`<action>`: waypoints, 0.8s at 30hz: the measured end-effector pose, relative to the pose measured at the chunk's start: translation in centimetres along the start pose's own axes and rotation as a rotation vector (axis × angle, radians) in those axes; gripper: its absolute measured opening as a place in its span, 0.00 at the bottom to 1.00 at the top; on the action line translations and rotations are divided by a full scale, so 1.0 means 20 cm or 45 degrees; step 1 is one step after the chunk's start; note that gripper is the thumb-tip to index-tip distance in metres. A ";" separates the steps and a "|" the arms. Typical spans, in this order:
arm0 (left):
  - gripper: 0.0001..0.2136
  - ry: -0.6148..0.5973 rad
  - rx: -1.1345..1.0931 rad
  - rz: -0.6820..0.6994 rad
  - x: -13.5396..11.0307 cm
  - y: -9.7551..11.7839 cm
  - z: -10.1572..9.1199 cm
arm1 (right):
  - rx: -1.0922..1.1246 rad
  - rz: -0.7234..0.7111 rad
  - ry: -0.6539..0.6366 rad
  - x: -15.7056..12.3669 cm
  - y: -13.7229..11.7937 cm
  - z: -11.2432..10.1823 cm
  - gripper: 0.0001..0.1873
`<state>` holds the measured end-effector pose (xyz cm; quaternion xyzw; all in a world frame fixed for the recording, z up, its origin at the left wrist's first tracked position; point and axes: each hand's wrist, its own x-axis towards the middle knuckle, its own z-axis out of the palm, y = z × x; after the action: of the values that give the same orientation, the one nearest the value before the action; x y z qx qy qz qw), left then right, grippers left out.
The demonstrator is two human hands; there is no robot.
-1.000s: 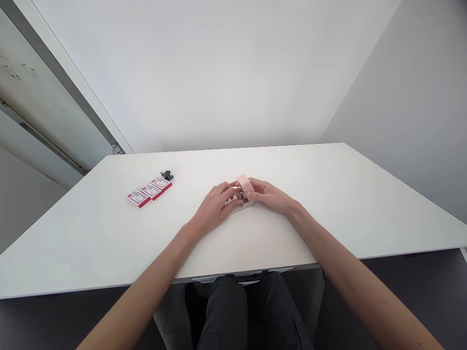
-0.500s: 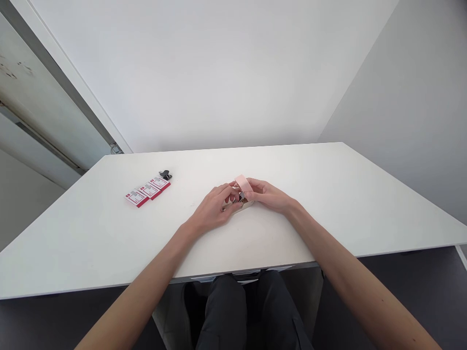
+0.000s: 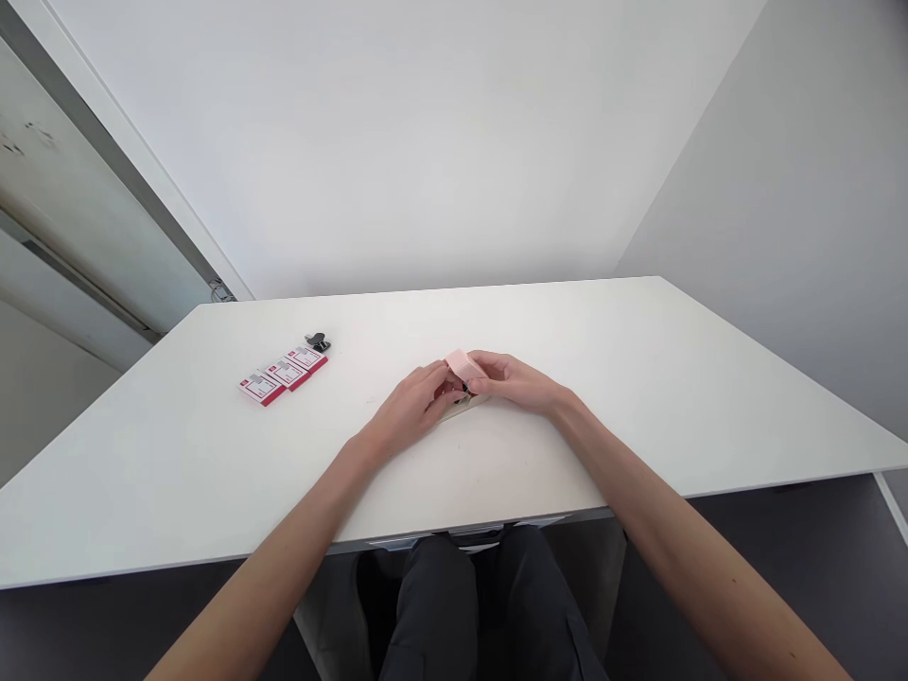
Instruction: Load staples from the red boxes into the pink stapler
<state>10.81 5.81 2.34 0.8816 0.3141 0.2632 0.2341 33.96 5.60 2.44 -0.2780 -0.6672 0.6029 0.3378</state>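
My left hand (image 3: pixel 410 409) and right hand (image 3: pixel 516 381) meet at the middle of the white surface (image 3: pixel 638 378). The fingers of both hands are closed on a pink stapler (image 3: pixel 460 363), held low at the surface. Three red-and-white boxes (image 3: pixel 282 375) and a black clip (image 3: pixel 316 340) lie well apart to the left.

Left hand (image 3: pixel 408 409), right hand (image 3: pixel 516 383) and both forearms are bare; dark grey trousers (image 3: pixel 454 605) cover the legs.

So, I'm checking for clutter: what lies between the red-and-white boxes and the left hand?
Only bare white tabletop shows between the boxes and the left hand, in the head view.
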 end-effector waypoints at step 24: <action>0.11 0.029 0.204 0.120 -0.01 -0.03 -0.03 | -0.005 -0.014 0.013 0.00 0.04 -0.03 0.23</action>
<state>9.95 6.19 2.41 0.9083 0.2949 0.2580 0.1465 34.36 6.05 1.77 -0.2781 -0.6680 0.5984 0.3439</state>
